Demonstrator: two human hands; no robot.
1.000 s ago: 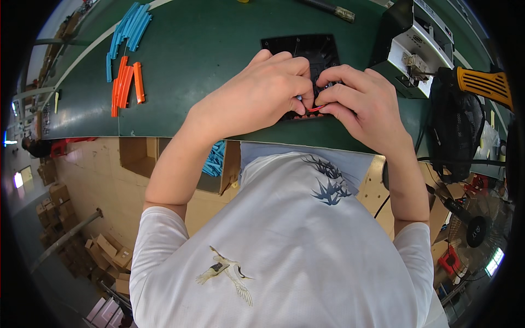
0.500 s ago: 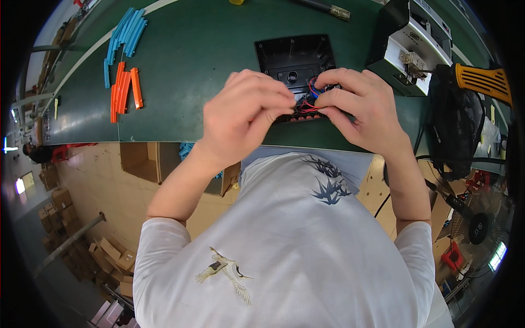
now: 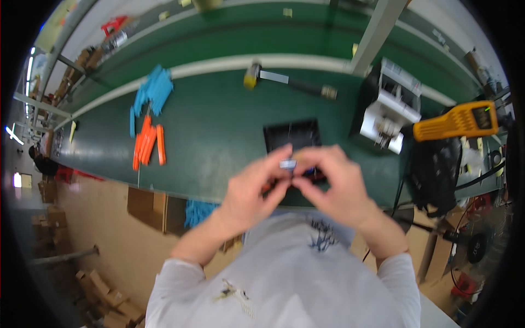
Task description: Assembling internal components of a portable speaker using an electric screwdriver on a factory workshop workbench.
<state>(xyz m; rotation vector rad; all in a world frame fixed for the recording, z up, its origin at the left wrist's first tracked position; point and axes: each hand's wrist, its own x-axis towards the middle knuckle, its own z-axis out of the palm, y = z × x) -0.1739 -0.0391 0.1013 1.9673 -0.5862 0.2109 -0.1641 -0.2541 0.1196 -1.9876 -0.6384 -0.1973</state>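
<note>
Over the front of the bench, my left hand (image 3: 252,186) and my right hand (image 3: 340,183) meet fingertip to fingertip, both closed in a pinch. Between them is a small silvery part (image 3: 287,163), blurred, its kind too unclear to name. Just behind and below the fingers lies an open black plastic housing (image 3: 292,134), its near half hidden by my hands. A trace of blue and red wire shows under the right fingers.
Blue strips (image 3: 154,90) and orange strips (image 3: 146,143) lie at the left. A yellow-headed mallet (image 3: 295,83) rests farther back. At right stand a black-and-silver machine (image 3: 391,104), an orange handheld tool with a display (image 3: 456,121) and a black mesh bag (image 3: 435,175).
My hands have come together and a silvery part now shows between their fingertips, above the housing. The view has tilted up, bringing the mallet and bench's far side into sight.
</note>
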